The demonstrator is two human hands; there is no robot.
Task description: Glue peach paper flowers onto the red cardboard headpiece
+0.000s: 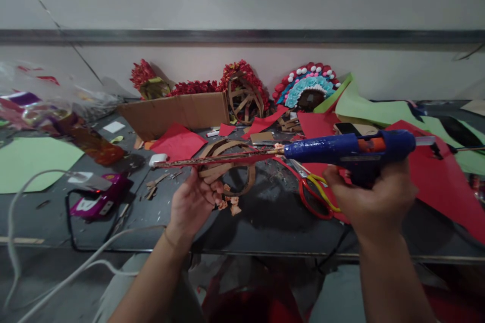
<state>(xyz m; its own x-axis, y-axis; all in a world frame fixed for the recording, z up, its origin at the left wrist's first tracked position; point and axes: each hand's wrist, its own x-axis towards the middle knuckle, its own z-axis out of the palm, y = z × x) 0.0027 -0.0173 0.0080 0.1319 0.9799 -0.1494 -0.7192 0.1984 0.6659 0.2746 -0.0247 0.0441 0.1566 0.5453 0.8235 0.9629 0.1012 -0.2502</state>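
Note:
My left hand (193, 202) is closed around a frame of curved brown cardboard strips (227, 164), held edge-on above the dark table (265, 217). A thin red-trimmed edge of the frame runs left toward a small white object (158, 159). My right hand (373, 199) grips the handle of a blue hot glue gun (344, 150). Its nozzle touches the right end of the cardboard frame near small paper flowers. A few pale paper flowers (229, 205) hang below my left fingers.
Red-handled scissors (312, 192) lie under the glue gun. Red and green paper sheets (379, 111) cover the right side. A cardboard box (178, 113) and finished flower fans (306, 88) lean at the back wall. A pink device (100, 199) and white cables lie left.

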